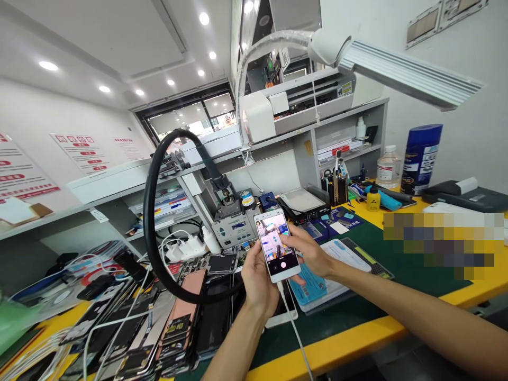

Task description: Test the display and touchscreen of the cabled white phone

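Forearms (400, 301) closest; both hands (256, 278) (311, 251) hold wht phone (277, 246) over grn/ylw bench (416, 275); shelves (383, 119) behind, ceiling (119, 37) lit.

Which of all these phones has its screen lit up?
The white phone in the left hand, with the right hand at its screen. It shows a bright picture; the pile of phone parts at left shows none.
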### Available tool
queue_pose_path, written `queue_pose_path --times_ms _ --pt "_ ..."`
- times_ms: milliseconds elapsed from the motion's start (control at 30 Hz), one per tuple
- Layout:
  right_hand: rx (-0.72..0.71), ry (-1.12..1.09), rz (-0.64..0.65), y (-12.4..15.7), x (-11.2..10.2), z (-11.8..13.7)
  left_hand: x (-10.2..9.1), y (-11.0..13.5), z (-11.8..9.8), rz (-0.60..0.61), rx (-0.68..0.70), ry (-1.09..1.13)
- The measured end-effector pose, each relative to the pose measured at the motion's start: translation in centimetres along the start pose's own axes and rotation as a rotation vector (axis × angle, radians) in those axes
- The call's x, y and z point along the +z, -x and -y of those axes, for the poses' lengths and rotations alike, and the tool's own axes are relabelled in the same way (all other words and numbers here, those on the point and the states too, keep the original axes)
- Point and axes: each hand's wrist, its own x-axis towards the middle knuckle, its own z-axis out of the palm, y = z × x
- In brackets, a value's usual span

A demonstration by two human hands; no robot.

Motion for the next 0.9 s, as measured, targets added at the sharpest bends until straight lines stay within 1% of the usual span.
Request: queue_pose_path --times_ms 200,267,400,533,633,900 --pt "-0.003 0.037 0.026 0.4 0.4 0.7 -0.3 -0.1 -0.2 0.04 -0.043 0.029" --pt "0.007 0.063 0.031 0.5 0.4 0.4 -0.4 -0.2 -0.2 0.019 -0.048 0.042" --pt "0.007 0.091 0.0 0.4 0.2 -0.5 -0.5 -0.3 -0.3 -0.041 -0.049 0.074" --pt "-0.043 0.051 -0.024 0.2 0.2 -1.3 -0.4 -0.2 -0.5 -0.003 -0.076 0.067" --pt "-0.061 0.041 -0.011 0.2 0.1 -1.5 -0.2 -0.1 -0.6 -0.008 -0.073 0.069" --pt "-0.064 0.116 0.003 0.4 0.1 -1.6 -0.3 -0.1 -0.7 0.002 -0.104 0.082"
